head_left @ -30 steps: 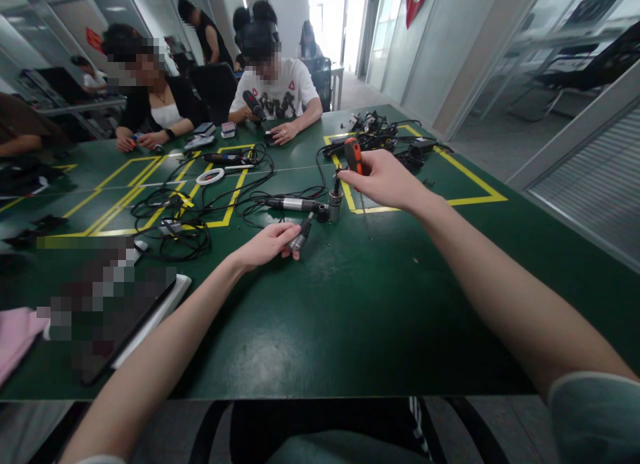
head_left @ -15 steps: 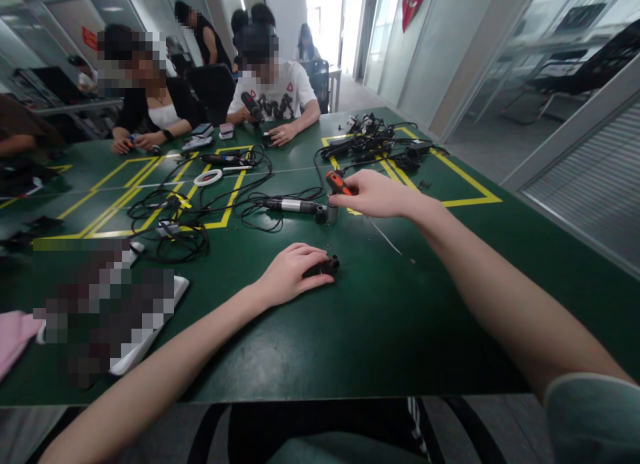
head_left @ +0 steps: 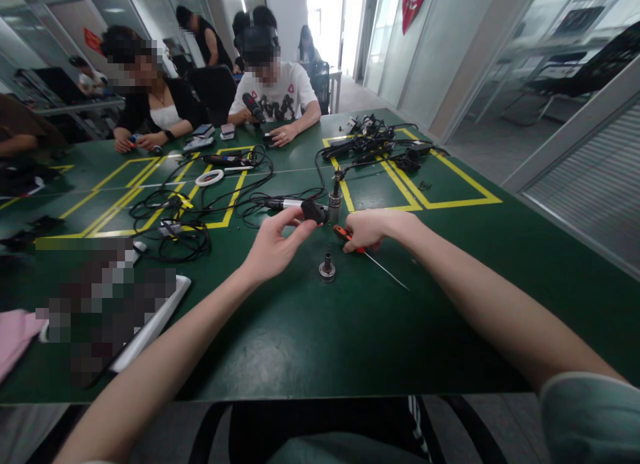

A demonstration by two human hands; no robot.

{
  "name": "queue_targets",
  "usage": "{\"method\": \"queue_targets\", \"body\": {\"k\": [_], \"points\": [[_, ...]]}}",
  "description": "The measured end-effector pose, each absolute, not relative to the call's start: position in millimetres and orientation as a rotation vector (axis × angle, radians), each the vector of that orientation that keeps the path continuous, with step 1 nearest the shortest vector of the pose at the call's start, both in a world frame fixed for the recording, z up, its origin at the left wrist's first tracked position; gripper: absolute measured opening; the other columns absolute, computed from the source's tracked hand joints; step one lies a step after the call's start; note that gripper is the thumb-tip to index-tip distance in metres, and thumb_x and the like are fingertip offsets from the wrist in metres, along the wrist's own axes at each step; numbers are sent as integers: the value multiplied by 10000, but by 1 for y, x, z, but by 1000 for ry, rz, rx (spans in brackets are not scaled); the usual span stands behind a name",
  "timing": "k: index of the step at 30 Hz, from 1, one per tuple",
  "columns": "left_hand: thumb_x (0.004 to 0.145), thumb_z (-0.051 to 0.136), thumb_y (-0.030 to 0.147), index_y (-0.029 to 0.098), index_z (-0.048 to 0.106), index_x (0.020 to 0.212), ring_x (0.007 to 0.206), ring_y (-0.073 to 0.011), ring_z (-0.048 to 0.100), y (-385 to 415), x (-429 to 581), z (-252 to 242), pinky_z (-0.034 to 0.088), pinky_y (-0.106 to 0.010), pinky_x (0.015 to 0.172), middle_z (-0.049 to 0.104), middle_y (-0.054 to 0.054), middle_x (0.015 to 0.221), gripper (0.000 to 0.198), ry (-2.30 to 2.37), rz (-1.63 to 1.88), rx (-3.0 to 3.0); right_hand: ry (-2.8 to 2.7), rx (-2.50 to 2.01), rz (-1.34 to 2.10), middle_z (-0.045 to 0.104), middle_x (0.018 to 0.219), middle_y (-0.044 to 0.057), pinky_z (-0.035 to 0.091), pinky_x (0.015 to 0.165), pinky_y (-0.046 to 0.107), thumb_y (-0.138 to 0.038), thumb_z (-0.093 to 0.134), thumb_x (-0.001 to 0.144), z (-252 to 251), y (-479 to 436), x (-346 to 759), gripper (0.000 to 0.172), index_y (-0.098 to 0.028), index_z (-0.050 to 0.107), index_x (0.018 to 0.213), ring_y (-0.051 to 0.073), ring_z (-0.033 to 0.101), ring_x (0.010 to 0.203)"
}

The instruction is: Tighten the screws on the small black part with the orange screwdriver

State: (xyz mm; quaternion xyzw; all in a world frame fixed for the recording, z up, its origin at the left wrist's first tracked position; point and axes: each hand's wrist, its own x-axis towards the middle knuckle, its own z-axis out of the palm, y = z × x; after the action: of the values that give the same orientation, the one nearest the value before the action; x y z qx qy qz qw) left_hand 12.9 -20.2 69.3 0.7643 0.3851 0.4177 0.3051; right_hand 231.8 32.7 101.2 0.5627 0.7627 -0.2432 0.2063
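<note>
My left hand (head_left: 273, 245) is raised over the green table (head_left: 350, 331), its fingers pinched on a small black part (head_left: 314, 211) at the end of a silver corded tool (head_left: 290, 203). My right hand (head_left: 367, 228) rests on the table, closed round an orange-handled screwdriver (head_left: 345, 235) whose thin shaft (head_left: 387, 272) points toward the right. Between my hands stands a small metal flanged piece (head_left: 327, 267), upright and untouched. A grey cylindrical part (head_left: 334, 201) stands just behind my right hand.
Tangled black cables (head_left: 170, 217) and yellow floor-tape boxes (head_left: 430, 197) cover the table's middle. More cables and chargers (head_left: 380, 141) lie far right. A tablet or pad (head_left: 125, 311) sits at my left. Two people (head_left: 275, 91) work at the far edge.
My left hand let go of the piece on the table and lifted to the black part. My right hand came down and nearer with the screwdriver, laying it on the table.
</note>
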Motion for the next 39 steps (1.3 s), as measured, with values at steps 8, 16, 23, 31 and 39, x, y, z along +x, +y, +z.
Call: {"method": "queue_targets", "body": {"k": [8, 16, 23, 31, 39], "points": [[997, 652, 456, 141, 791, 1104, 857, -187, 625, 10, 26, 40, 477, -279, 747, 781, -62, 1030, 360, 1072, 755, 2031, 2391, 1530, -808, 743, 900, 57, 526, 658, 255, -301, 634, 981, 118, 38, 249, 151, -172, 675, 1049, 140, 686, 670], [1001, 686, 472, 144, 796, 977, 778, -180, 581, 14, 47, 41, 435, -284, 730, 701, -24, 835, 347, 1118, 704, 2186, 2762, 1361, -1026, 625, 685, -15, 406, 602, 269, -372, 699, 914, 128, 33, 251, 207, -174, 647, 883, 132, 560, 592], [993, 714, 334, 202, 837, 1083, 964, -225, 683, 25, 27, 18, 528, -337, 898, 737, -74, 1028, 201, 1010, 638, 2386, 2887, 1386, -805, 621, 764, 5, 401, 672, 297, -439, 736, 843, 137, 33, 264, 278, -176, 707, 927, 163, 564, 704], [960, 754, 258, 200, 845, 957, 934, -226, 684, 32, 37, 8, 523, -324, 868, 730, -68, 990, 108, 995, 603, 2451, 2648, 1209, -798, 618, 796, -1, 398, 664, 295, -327, 747, 842, 128, 22, 246, 179, -191, 682, 940, 173, 579, 728], [991, 696, 251, 193, 776, 902, 923, -221, 669, 30, 5, 20, 496, -313, 866, 706, -59, 934, 133, 1084, 636, 2429, 2556, 1223, -765, 617, 815, -4, 403, 660, 300, -301, 771, 848, 117, 25, 238, 177, -208, 644, 928, 172, 576, 718]]}}
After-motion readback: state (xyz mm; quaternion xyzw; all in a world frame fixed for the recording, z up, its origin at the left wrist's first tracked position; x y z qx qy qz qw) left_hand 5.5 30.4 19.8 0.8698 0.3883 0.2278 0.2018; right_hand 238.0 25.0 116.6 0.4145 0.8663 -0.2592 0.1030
